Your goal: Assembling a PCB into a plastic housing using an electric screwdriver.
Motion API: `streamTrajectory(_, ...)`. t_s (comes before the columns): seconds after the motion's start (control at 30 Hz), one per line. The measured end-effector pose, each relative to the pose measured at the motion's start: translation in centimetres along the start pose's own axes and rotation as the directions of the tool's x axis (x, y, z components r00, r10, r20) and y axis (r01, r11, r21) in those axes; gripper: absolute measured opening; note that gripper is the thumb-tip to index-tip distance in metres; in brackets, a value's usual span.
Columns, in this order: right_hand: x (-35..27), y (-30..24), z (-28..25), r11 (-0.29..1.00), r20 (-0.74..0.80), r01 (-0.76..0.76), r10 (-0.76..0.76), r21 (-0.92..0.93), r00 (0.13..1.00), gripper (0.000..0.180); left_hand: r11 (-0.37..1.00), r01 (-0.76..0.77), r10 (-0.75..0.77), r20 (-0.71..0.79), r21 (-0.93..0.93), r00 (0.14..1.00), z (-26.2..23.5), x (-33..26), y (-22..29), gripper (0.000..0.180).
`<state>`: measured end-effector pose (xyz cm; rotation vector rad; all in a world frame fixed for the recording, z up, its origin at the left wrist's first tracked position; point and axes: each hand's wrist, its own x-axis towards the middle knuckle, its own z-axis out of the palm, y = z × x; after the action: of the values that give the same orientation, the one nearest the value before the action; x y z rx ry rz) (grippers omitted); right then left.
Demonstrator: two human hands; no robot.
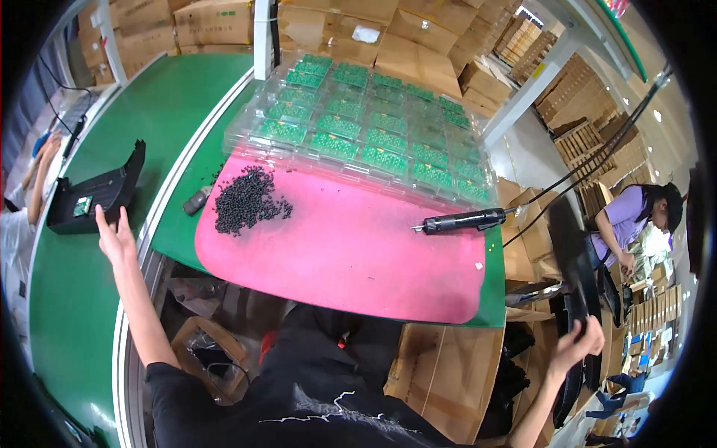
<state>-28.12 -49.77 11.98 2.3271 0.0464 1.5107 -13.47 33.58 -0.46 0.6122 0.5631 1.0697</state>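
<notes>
On the green belt at the left lies a black plastic housing (112, 193) with a small green circuit board (82, 206) inside. My left hand (116, 233) is at its near edge, fingers apart and open; whether the fingertips touch it I cannot tell. Out to the right, my right hand (579, 347) is closed on the lower end of a black plastic panel (571, 250), which is smeared by motion. An electric screwdriver (463, 221) rests at the right of the pink mat (343, 261). Heaped on the mat's left side are small black screws (243, 200).
Clear plastic trays (358, 168) of green circuit boards stand behind the mat. More black parts (571, 381) are stacked beside my right hand. Below the bench sits an open carton (448, 366). A cable (597, 160) runs to the screwdriver. Other people work at both sides.
</notes>
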Motion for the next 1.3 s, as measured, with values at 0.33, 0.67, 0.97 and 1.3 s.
streamTrajectory(0.33, 3.6, -23.0, 2.3, 0.665, 0.313, 0.277, -0.624, 0.693, 0.716, 0.028, 0.770, -0.342, -0.488, 0.842, 0.539, 0.229, 10.0, -19.4, -7.2, 0.029)
streamTrajectory(0.67, 15.5, -39.3, -9.4, -0.850, -0.404, -0.016, -0.266, 0.526, 0.875, 0.023, 0.608, -0.794, -0.630, 0.606, -0.005, -0.486, 18.0, -23.2, -14.8, 0.030)
streamTrajectory(0.97, 12.7, -45.7, -11.2, -0.964, -0.502, -0.264, -0.211, -0.037, 0.838, 0.034, 0.638, -0.767, -0.572, 0.704, 0.060, -0.421, 16.9, -23.1, -14.3, 0.022)
streamTrajectory(1.3, 16.0, -49.1, -7.5, -0.875, -0.605, -0.478, -0.341, -0.075, 0.720, 0.027, 0.688, -0.721, -0.423, 0.763, -0.081, -0.489, 15.7, -21.8, -15.3, 0.018)
